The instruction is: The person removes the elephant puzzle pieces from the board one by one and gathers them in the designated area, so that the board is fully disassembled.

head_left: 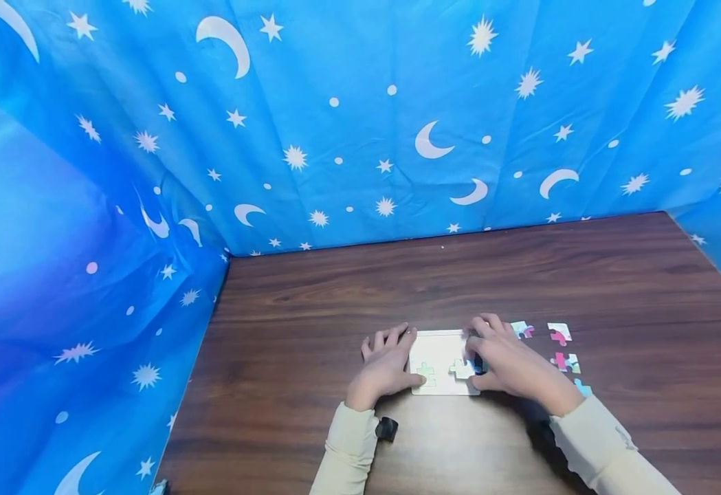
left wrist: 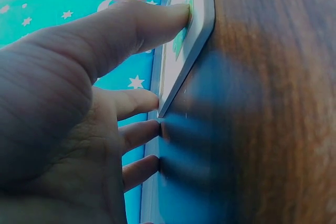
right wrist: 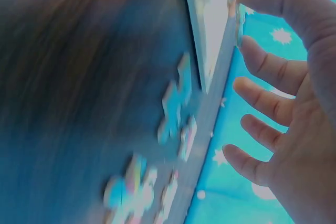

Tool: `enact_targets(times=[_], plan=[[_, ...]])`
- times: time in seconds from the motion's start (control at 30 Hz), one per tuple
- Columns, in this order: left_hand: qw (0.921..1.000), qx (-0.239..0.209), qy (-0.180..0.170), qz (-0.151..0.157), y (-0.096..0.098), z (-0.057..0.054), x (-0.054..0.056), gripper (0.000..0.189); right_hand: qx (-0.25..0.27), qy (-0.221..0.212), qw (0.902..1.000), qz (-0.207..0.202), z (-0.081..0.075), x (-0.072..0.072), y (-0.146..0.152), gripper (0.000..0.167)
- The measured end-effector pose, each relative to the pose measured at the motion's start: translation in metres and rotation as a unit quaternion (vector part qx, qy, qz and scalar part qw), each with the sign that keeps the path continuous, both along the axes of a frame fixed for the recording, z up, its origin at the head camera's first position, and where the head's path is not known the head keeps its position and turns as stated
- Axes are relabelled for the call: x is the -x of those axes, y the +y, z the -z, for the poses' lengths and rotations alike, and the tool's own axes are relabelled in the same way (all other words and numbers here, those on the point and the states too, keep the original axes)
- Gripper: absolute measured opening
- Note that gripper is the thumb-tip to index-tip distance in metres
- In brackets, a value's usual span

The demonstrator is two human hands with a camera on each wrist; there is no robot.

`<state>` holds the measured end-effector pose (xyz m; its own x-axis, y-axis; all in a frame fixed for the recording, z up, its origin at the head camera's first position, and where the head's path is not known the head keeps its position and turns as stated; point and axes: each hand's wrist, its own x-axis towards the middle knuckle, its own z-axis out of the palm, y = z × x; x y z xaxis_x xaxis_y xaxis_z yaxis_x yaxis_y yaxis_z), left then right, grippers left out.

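A white puzzle board (head_left: 440,346) with a raised rim lies on the wooden table. One pale green puzzle piece (head_left: 427,369) sits in its near left corner. My left hand (head_left: 383,369) steadies the board's left side: its thumb presses on that piece, while the index fingertip touches the board's edge and other fingertips rest on the table. My right hand (head_left: 511,359) pinches another puzzle piece (head_left: 459,370) between thumb and index finger, just above the board's near right part. In the right wrist view the pinched piece (right wrist: 240,22) appears edge-on; the other fingers are spread and loosely bent.
Several loose puzzle pieces lie on the table right of the board, among them a pink-and-white one (head_left: 560,333), a multicoloured one (head_left: 564,362) and a light blue one (head_left: 583,388). A blue curtain (head_left: 360,124) with moons and stars hangs behind and beside the table (head_left: 311,295).
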<state>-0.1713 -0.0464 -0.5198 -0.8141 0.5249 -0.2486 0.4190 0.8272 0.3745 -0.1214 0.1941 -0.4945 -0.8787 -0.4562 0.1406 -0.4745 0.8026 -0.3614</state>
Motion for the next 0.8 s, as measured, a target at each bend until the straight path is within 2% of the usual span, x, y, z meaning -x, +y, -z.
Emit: enact_targets(times=[0.2,0.33,0.57,0.8], plan=[[0.9998,-0.008,-0.016,0.000,-0.005,0.007,-0.005,0.087,0.027,0.018,0.9994,0.014,0.001,-0.021,0.021,0.025],[0.9998,-0.010,-0.018,0.003,-0.004,0.009,-0.006,0.087,0.026,0.034,0.9986,0.031,0.005,-0.034,0.041,0.026],[0.9998,-0.015,-0.014,0.007,-0.001,0.007,-0.002,0.087,0.008,0.029,0.9974,0.065,0.012,-0.052,0.067,0.031],[0.9995,-0.016,-0.029,0.003,0.001,0.001,0.004,0.089,0.002,0.049,0.9966,0.066,0.022,-0.061,0.079,0.035]])
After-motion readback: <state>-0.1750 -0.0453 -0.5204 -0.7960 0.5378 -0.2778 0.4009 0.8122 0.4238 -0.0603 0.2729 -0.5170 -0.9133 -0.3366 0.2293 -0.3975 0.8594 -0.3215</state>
